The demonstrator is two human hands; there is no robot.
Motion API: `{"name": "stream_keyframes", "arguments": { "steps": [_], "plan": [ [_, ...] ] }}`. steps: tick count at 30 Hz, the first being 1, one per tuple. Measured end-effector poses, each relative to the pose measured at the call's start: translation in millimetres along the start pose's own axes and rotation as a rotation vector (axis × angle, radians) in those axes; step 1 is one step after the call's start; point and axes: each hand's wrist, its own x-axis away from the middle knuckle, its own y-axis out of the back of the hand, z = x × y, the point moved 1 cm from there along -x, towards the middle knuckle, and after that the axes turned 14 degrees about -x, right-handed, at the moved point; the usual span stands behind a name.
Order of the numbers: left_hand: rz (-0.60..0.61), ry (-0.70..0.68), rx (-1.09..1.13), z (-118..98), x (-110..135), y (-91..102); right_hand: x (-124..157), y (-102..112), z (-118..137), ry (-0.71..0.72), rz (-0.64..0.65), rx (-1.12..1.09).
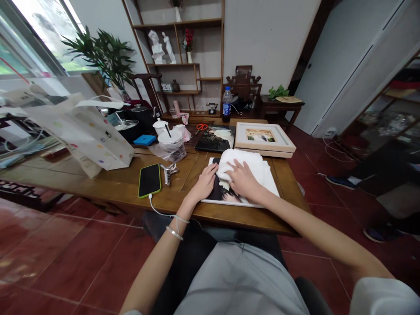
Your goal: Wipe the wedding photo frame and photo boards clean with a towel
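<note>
Fingers of the right hand (242,178) lie spread wide and flat on one white cloth (241,158); those of the left hand (206,181) rest close together, flat on one picture panel (216,193), just beside the cloth's left edge. That panel lies at the near edge of the wooden surface (183,186), with the cloth covering much of it; its dark print shows on the left and white shows at the right. One silver bangle (174,233) circles the left wrist. Left of the panel are one phone (150,180) in a green case, its screen dark and a white cable plugged in, and one crumpled silver wrapper (168,174). Farther off stand one clear cup (172,144) with a black straw, one white lidded cup (160,126) and one blue box (145,140). Beyond the panel lie one dark picture (213,139), one pair of red-handled scissors (202,127) and, to the right, one white frame (278,134). One bottle (226,105) of dark drink stands at the far side; its blue label carries pale lettering too small to read. At far left is one white bag (95,135) with coloured dots. Two white statuettes (156,48) stand on the far shelf (188,64).
</note>
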Motion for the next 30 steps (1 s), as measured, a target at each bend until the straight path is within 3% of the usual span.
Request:
{"name": "stream_keyframes", "arguments": {
  "steps": [7, 9, 12, 16, 21, 26, 30],
  "plan": [
    [-0.001, 0.019, -0.012, -4.3, -0.6, 2.0, 75.5, 0.7, 67.3, 0.088, 0.106, -0.028],
    [0.003, 0.038, -0.014, -6.1, -0.6, 2.5, 90.1, 5.7, 71.5, 0.126, 0.131, -0.082],
    [0.009, 0.044, -0.010, -6.9, -0.3, 2.2, 93.0, 11.9, 57.8, 0.134, 0.132, -0.155],
    [-0.010, 0.034, 0.004, -4.2, -0.1, -0.8, 66.1, 16.4, 18.0, 0.098, 0.045, -0.155],
    [-0.027, 0.035, 0.004, -0.9, -0.1, -4.6, 5.5, 25.5, -19.8, 0.035, 0.037, -0.224],
    [0.006, 0.046, -0.033, -3.6, 0.1, -0.3, -48.7, 28.0, -17.4, 0.106, 0.065, -0.336],
    [0.013, 0.037, -0.036, -6.7, 0.0, 3.5, -56.2, 20.9, -12.5, 0.129, 0.054, -0.349]
  ]
}}
